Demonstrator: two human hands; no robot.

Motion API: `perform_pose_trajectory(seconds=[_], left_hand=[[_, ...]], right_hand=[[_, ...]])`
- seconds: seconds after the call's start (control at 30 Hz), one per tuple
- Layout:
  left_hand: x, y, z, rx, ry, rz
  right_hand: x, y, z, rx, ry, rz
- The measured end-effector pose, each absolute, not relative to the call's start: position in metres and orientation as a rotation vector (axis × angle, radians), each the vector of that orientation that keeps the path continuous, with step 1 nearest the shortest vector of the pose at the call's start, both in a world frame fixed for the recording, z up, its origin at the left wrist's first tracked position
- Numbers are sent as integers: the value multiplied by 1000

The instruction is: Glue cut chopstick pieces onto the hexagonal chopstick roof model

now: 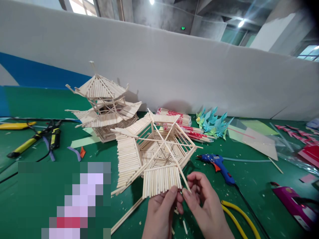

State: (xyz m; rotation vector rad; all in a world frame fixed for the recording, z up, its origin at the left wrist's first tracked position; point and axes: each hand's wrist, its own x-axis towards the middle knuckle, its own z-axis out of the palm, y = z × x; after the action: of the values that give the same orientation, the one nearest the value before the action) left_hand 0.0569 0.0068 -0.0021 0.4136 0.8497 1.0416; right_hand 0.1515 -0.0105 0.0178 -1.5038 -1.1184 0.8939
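A six-sided model roof frame (164,142) made of thin wooden sticks stands in front of me, its back, left and front sides partly covered with rows of sticks. At its front hangs a slanted stick panel (160,181). My left hand (160,210) pinches the lower right edge of that panel, thumb on top and fingers partly hidden beneath. Close beside it, my right hand (205,207) has thumb and fingers closed around the outer end of a diagonal rib stick (183,176). Small stick offcuts (184,227) lie below my hands.
Behind left stands a finished-looking stick pagoda (99,113). A blue glue gun (220,166) lies right, with yellow-handled pliers (240,219) and a purple power strip (294,205) nearer. Bundled sticks (174,118) and blue folded paper (215,122) sit behind; cutters (32,141) lie left.
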Motion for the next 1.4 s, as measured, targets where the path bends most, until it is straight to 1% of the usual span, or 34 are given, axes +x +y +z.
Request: perform_pose_trajectory(seconds=[0.23,0.5,0.87,1.0,1.07,1.2,1.4], left_hand=[[57,7,7,389,785,1049],[55,7,2,420,808,1021],[57,8,0,424,802,1037],[57,7,3,416,763,1054],[54,5,3,417,773,1051],[42,-5,4,449,880,1029],[18,-40,6,550,1020,930]], right_hand=[[155,-9,13,-1482,-1235,1031],[156,-8,3,-1520,-1222,947],[157,-6,4,-1507,-1246,967],[158,-10,8,-1404,-1266,1051],[159,-16,8,-1426,-1283,990],[167,-32,-2,-1516,-1193,758],[192,-63,-16,-1639,-1132,723]])
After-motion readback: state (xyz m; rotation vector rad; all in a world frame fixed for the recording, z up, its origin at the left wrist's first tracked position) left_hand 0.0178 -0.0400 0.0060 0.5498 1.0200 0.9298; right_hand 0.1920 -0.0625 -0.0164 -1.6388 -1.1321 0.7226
